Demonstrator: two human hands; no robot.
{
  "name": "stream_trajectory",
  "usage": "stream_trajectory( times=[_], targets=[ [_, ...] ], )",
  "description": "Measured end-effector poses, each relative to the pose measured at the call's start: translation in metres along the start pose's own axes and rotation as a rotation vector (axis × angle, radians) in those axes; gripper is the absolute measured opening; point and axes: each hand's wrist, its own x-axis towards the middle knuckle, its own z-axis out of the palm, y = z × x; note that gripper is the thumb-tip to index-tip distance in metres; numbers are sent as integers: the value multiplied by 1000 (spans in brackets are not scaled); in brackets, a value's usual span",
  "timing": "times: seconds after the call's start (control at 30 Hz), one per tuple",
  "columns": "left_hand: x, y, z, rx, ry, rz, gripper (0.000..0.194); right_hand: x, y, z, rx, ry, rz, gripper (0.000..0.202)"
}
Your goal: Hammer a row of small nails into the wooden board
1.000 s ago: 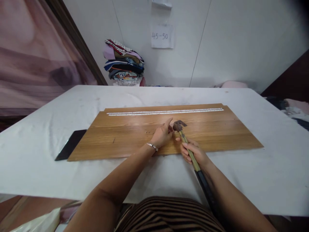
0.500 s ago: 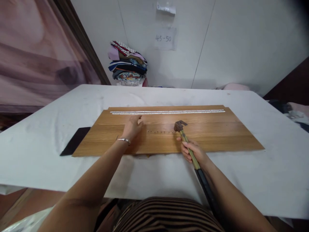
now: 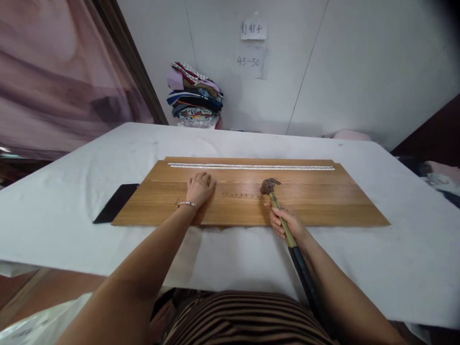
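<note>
My left hand (image 3: 200, 189) rests palm down on the wooden board (image 3: 323, 196), left of its middle, with the fingers spread a little and bent. Nothing shows in it. My right hand (image 3: 286, 221) is closed around the handle of a claw hammer (image 3: 270, 187), just below its rusty head. The hammer head is over the board, at the right end of a short row of nails (image 3: 241, 195). Two thin white strips (image 3: 251, 167) run side by side along the board's far edge.
A dark flat object (image 3: 117, 204) lies at the board's left end on the white-covered table (image 3: 61, 206). Folded cloths (image 3: 196, 96) are stacked beyond the table against the wall. A pink curtain (image 3: 68, 72) hangs at the left.
My left hand has come down flatter onto the board, its fingers lower and turned forward. My right hand and the hammer have hardly moved. The camera view has shifted slightly.
</note>
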Motion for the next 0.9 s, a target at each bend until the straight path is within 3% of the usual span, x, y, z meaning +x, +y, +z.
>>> stream_trajectory(
  times=[0.9],
  targets=[
    [2,1,1,24,7,-9,36,0,0,0,-33,8,-15,46]
  ],
)
